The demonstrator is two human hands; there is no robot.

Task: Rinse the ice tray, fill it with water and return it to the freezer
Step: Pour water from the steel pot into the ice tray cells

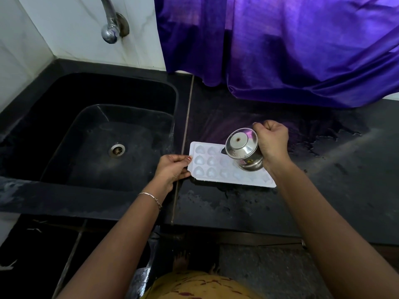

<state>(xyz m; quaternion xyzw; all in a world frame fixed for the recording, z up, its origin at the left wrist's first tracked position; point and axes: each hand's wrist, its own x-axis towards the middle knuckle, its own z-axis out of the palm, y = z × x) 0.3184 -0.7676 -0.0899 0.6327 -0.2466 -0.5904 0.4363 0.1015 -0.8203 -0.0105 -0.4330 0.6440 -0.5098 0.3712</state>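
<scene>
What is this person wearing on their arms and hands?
Both forearms are bare, with no sleeves or gloves in view. The left hand has a thin chain bracelet at its wrist and a painted thumbnail. The right hand wears nothing that shows.

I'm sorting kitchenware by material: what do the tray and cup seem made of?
Tray: likely white plastic, matte, with thin moulded heart-shaped cells. Cup: probably stainless steel, polished; its side mirrors the purple curtain.
</scene>
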